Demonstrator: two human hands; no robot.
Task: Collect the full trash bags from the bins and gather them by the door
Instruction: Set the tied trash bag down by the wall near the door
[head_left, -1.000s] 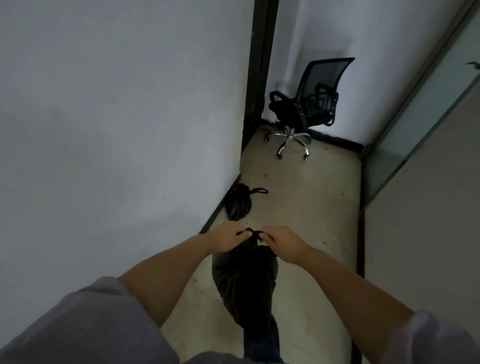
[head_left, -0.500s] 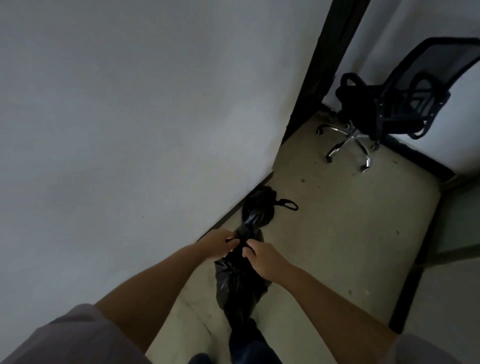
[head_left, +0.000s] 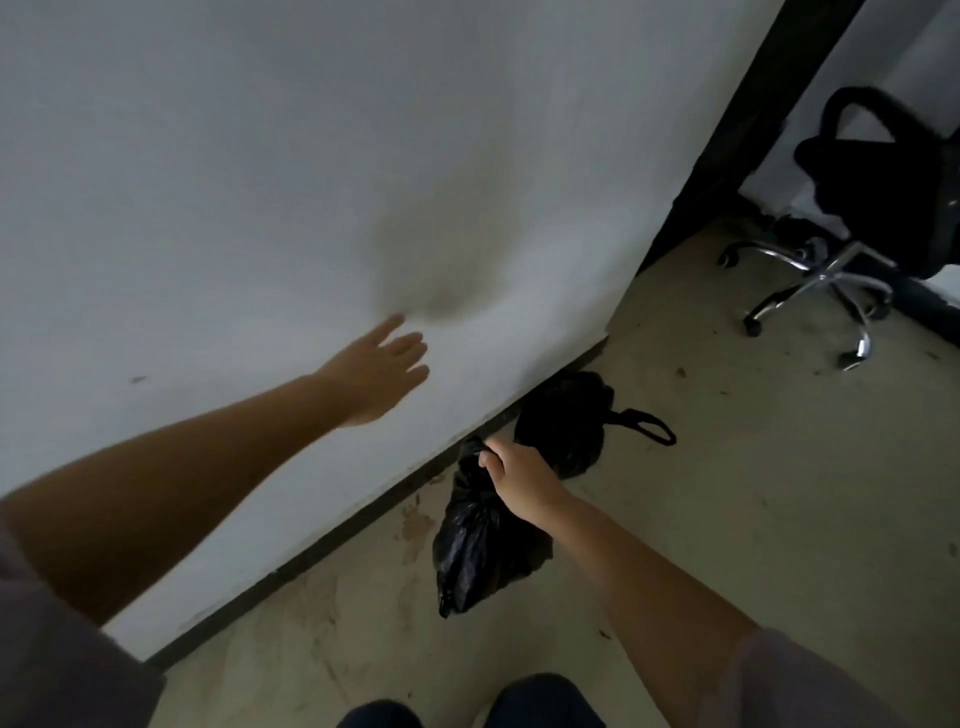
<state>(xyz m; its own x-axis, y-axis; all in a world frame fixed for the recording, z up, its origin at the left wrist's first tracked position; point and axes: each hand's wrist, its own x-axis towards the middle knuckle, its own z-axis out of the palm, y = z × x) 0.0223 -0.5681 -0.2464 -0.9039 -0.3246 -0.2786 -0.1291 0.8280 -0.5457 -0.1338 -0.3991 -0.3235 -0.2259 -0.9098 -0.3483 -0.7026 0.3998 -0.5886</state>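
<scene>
Stained floor (head_left: 727, 519); right hand (head_left: 524, 483) grips bag (head_left: 483, 551), seemingly grounded.

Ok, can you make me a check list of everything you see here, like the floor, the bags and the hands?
Surface: beige floor, stained and speckled.
Job's things: held trash bag hangs by the wall; second trash bag lies on the floor beside the baseboard.
Clutter: nothing seen.
Hands: right hand grips the held bag's top; left hand open, fingers spread near the white wall.
Cables: nothing seen.
Surroundings: black office chair, dark door frame.
</scene>
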